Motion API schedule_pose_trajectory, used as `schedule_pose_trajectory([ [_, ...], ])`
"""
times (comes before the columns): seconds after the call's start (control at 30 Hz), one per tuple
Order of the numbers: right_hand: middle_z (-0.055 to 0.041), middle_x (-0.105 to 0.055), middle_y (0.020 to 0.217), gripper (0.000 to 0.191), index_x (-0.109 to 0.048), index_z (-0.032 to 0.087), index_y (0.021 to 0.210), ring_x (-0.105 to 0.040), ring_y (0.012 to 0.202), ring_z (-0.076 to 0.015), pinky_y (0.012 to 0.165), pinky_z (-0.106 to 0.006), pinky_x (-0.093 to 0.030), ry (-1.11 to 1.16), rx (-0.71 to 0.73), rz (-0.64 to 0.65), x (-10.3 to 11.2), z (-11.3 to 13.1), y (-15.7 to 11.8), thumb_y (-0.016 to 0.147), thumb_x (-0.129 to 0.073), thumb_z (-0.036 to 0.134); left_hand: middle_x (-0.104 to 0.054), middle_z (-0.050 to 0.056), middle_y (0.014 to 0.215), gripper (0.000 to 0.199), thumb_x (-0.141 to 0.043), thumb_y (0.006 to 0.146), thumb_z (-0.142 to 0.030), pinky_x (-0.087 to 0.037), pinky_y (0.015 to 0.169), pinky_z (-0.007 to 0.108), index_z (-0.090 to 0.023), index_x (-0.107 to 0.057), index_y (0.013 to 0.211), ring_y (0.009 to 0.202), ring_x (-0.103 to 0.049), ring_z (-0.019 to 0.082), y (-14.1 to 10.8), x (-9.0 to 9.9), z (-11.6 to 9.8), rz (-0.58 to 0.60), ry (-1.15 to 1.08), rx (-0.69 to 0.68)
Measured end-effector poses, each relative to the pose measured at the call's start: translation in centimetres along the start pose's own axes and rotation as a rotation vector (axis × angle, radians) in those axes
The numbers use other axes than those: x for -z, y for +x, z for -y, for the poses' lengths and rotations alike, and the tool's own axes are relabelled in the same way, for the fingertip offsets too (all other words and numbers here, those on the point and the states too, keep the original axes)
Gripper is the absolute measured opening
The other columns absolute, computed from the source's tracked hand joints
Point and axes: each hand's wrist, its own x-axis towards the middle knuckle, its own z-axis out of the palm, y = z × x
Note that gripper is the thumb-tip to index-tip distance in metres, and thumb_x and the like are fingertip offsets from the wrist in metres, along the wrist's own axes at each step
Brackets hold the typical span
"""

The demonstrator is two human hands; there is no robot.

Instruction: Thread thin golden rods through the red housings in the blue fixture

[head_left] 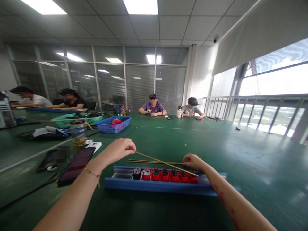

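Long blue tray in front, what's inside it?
Inside the long blue tray are one black block and six red blocks, in a row. The tray's floor under them is covered, so I can't see it. A thin stick crosses over the right end.

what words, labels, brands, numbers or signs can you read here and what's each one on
No text is readable.
Small white tag beside the clear glass jar with a dark lid: marks too blurred.
Flat white object by the dark rectangular tablet: one dark mark, too small.
Red and black blocks in the long blue channel: nothing legible.
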Motion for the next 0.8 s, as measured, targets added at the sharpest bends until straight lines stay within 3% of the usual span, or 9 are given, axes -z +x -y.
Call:
schedule_pose_trajectory([
  [0.23, -0.0021, -0.069, 0.075, 0.029, -0.069, 0.019, 0.079, -0.06, 0.069, -0.0159, 0.06, -0.022, -0.043, 0.098, -0.022, 0.013, 0.0, -0.1, -0.1, 0.076, -0.049, 0.039, -0.067, 0.0, 0.081, 0.02, -0.05, 0.071, -0.032, -0.041, 0.064, 0.02, -0.021, -0.065, 0.078, 0.075, -0.06, 0.015, 1.0, -3.9, 4.5, 0.092, -0.078, 0.103],
  [0.43, -0.0037, -0.068, 0.074, 0.051, -0.069, 0.016, 0.08, -0.059, 0.066, -0.0154, 0.058, -0.022, -0.042, 0.112, -0.027, 0.009, 0.0, 0.2, -0.2, 0.084, -0.03, 0.049, -0.069, -0.001, 0.075, 0.016, -0.052, 0.069, -0.027, -0.042, 0.062, 0.019, -0.023, -0.066, 0.075, 0.07, -0.062, 0.014, 1.0, -7.5, 5.8, 0.19, -0.074, 0.116],
  [0.53, -0.0034, -0.067, 0.075, 0.044, -0.068, 0.018, 0.081, -0.059, 0.067, -0.0158, 0.058, -0.022, -0.042, 0.073, 0.009, 0.01, 0.1, 0.6, -0.4, 0.078, -0.042, 0.053, -0.068, -0.002, 0.074, 0.013, -0.055, 0.068, -0.026, -0.043, 0.062, 0.018, -0.023, -0.066, 0.074, 0.069, -0.062, 0.013, 1.7, -8.8, 5.7, 0.206, -0.051, 0.113],
  [0.63, -0.0033, -0.066, 0.077, 0.032, -0.067, 0.02, 0.083, -0.058, 0.069, -0.0166, 0.059, -0.022, -0.042, 0.007, 0.047, 0.003, 0.3, 1.0, -0.5, 0.067, -0.058, 0.046, -0.068, -0.001, 0.074, 0.012, -0.057, 0.067, -0.027, -0.043, 0.062, 0.02, -0.022, -0.064, 0.075, 0.069, -0.062, 0.014, 2.4, -9.5, 5.5, 0.204, -0.009, 0.119],
  [0.8, -0.0022, -0.066, 0.078, 0.018, -0.067, 0.021, 0.081, -0.058, 0.07, -0.0154, 0.063, -0.021, -0.042, -0.072, 0.086, 0.02, 0.4, 1.6, -0.6, 0.069, -0.054, 0.025, -0.064, 0.003, 0.094, 0.023, -0.057, 0.066, -0.019, -0.042, 0.075, 0.023, -0.023, -0.062, 0.089, 0.088, -0.058, 0.017, 3.1, -9.9, 4.9, 0.173, 0.078, 0.118],
])
